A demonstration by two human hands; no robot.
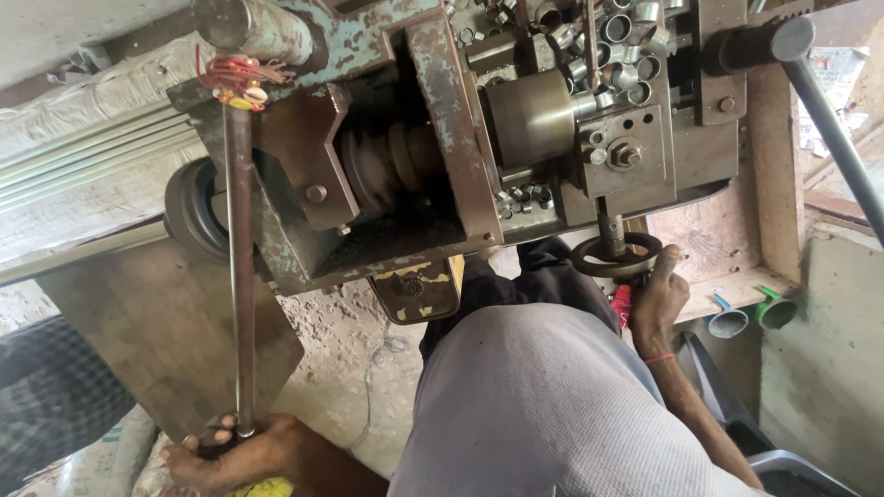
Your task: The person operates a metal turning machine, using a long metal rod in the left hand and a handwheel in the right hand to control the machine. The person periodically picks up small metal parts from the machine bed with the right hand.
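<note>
Steel lever rod point(240, 276), long and brown with rust, runs from the top of the machine down toward the lower edge of the view. Left hand point(235, 453) is closed around its bottom end, fingers wrapped over a dark grip; holding it so far from the pivot probably gives the most leverage. Red and orange thread point(241, 81) is tied in a tangle where the rod meets the machine body.

Right hand point(656, 299) is curled on the rim of a small black handwheel point(616, 255), thumb on top, fingers under. A red band sits on that wrist. The wheel hangs on a short shaft below the tool block, so it falls within reach of a seated person; the person's grey-clad knee point(543, 405) fills the space between the two arms.

Machine is an old lathe point(433, 138), grey-green paint flaking to bare metal. One brass-coloured cylindrical chuck point(529, 118) sits at centre, with a stepped pulley point(387, 166) in the open housing to its left. One large dark wheel point(191, 210) shows at the left end.

Count: two hands, one rod, one handwheel. Short metal rings point(612, 41) heaped in the tray behind the chuck are too many to count; a few more lie scattered below it. Two plastic funnel-like cups, one blue point(727, 320) and one green point(775, 311), hang on the wooden frame at right. One thick black bar point(833, 129) slants down the right edge.
</note>
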